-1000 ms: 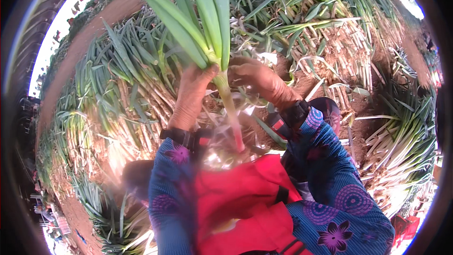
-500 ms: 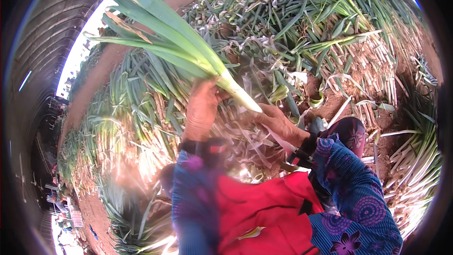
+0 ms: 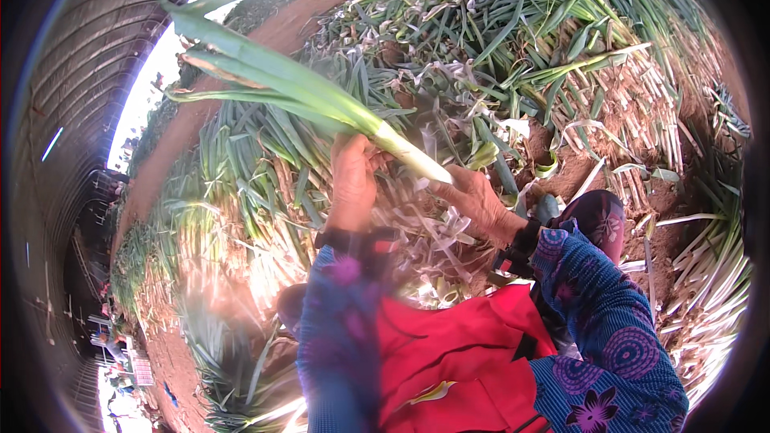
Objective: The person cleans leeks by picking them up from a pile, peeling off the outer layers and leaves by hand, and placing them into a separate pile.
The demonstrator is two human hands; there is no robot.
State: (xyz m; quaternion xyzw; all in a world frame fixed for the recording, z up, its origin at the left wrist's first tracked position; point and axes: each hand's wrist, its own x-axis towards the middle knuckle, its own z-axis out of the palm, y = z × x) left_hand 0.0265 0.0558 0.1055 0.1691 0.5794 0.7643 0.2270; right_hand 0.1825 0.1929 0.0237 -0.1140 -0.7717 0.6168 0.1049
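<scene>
A leek (image 3: 321, 96) slants across the front of me, its green leaves fanned to the upper left and its white end pointing down to the right. My left hand (image 3: 354, 180) is closed round the shaft from below, just under where the leaves begin. At the white end, my right hand (image 3: 481, 207) has thumb and fingers closed on the tip; its fingertips are partly hidden. Below both hands lies a heap of pale peeled strips (image 3: 425, 248).
Leeks with green tops (image 3: 241, 176) are piled on the left, and a larger pile (image 3: 545, 40) spreads at the far right. More white-stalked leeks (image 3: 706, 289) lie by my right knee. A red cloth (image 3: 457, 361) covers my lap. Brown soil (image 3: 172, 361) shows at the left.
The leek's leafy top has dipped a little, and both hands have shifted slightly right in view. A pale strip that hung below my right hand no longer shows.
</scene>
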